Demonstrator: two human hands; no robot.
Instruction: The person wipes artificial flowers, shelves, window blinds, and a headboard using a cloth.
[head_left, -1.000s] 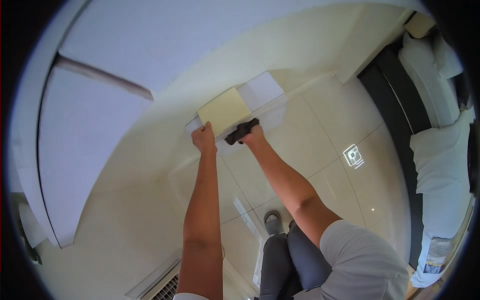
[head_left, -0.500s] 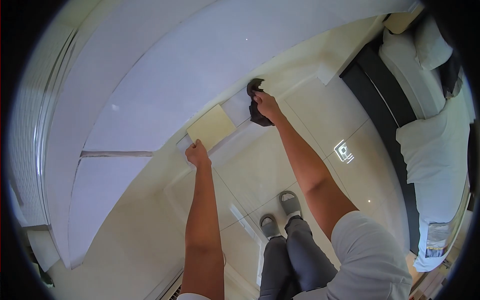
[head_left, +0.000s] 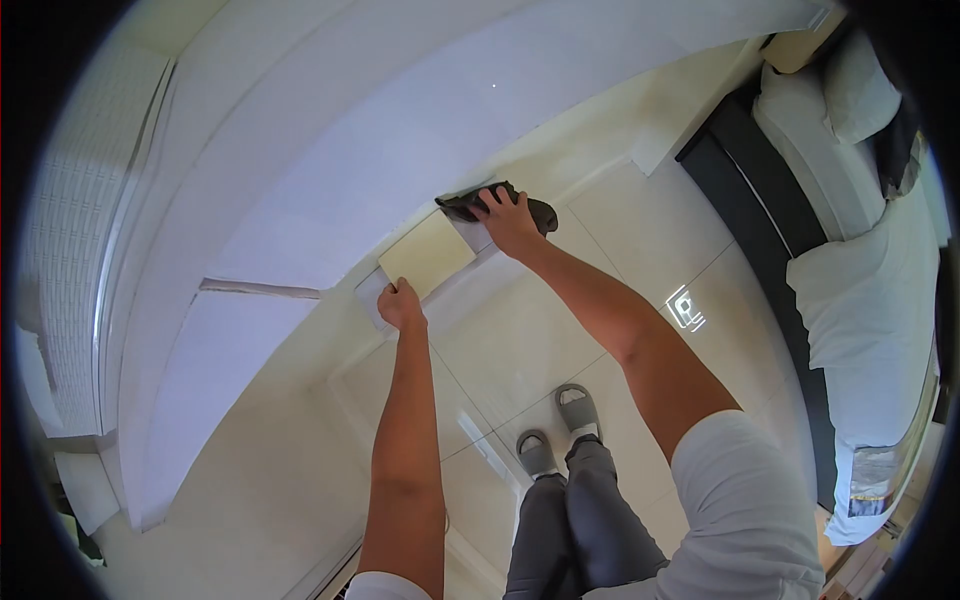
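Observation:
My left hand (head_left: pixel 401 303) pinches the near-left corner of a flat cream-coloured panel (head_left: pixel 427 256), which lies over a pale ledge (head_left: pixel 370 299) against the wall. On the right part of that ledge, my right hand (head_left: pixel 508 220) presses down on a dark cloth (head_left: pixel 541 214) with its fingers spread. The cloth reaches out on both sides of the hand, its left end close to the panel's upper corner.
A large white surface (head_left: pixel 330 160) curves across the upper left. To the right stands a bed with a dark frame (head_left: pixel 760 180) and white pillows (head_left: pixel 862 90). Grey slippers (head_left: pixel 577 407) are on my feet on the tiled floor (head_left: pixel 560 320).
The right hand swung from beside the panel to the ledge's right part, and its fingers spread over the cloth. My left hand and the panel sit slightly lower in view.

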